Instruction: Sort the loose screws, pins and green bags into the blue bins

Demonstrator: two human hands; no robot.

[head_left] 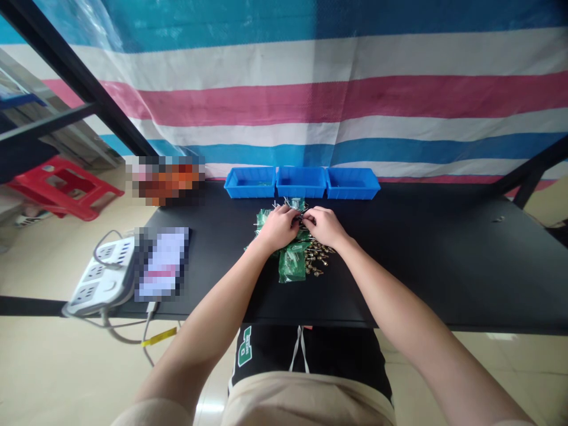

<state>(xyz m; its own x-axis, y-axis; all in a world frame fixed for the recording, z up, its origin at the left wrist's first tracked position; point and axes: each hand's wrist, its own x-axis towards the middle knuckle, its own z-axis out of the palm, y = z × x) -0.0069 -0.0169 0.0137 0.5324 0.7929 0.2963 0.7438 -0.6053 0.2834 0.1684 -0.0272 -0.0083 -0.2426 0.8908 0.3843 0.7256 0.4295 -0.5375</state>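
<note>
My left hand [279,226] and my right hand [323,225] meet over a heap of small green plastic bags [291,260] on the black table [421,260]. Both hands have their fingers curled, pinching something small and dark between them that I cannot make out. A scatter of small brass-coloured screws [317,255] lies just under and in front of my right hand. More little metal parts [290,204] show behind my knuckles.
Three blue bins [302,182] stand in a row at the table's far edge. A white power strip [103,273] and a blurred flat object [162,263] lie at the left end. A red stool [62,186] stands on the floor left; a striped tarp hangs behind.
</note>
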